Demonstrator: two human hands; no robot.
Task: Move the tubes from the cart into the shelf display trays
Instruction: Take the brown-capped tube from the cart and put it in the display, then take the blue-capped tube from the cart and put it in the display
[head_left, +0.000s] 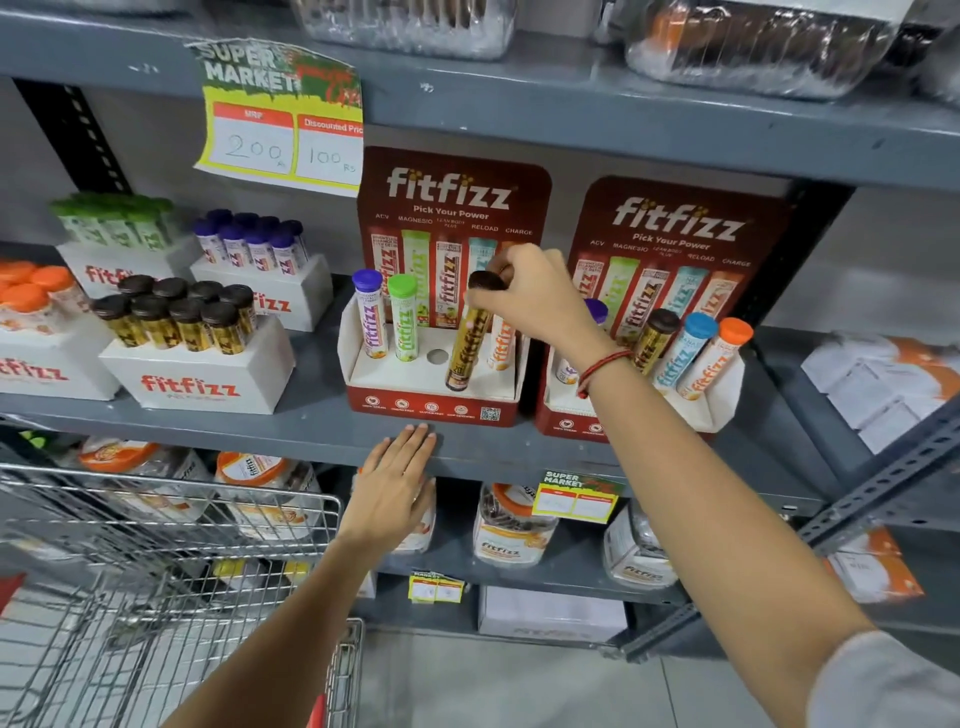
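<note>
My right hand (535, 299) grips the dark cap of a gold tube (467, 343), which stands tilted in the left red display tray (431, 402). That tray also holds a purple-capped tube (370, 317), a green-capped tube (404, 322) and an orange tube (500, 345); one round hole (437, 356) is bare. The right display tray (691, 410) holds a gold, a blue-capped and an orange-capped tube, plus a purple one partly hidden by my wrist. My left hand (397, 480) rests flat and empty on the shelf's front edge. The wire cart (171, 571) is at lower left.
White boxes (202, 374) packed with dark-, purple-, green- and orange-capped tubes fill the shelf's left. A price sign (283, 119) hangs from the shelf above. Jars (511, 525) sit on the lower shelf. White packets (883, 384) lie at the right.
</note>
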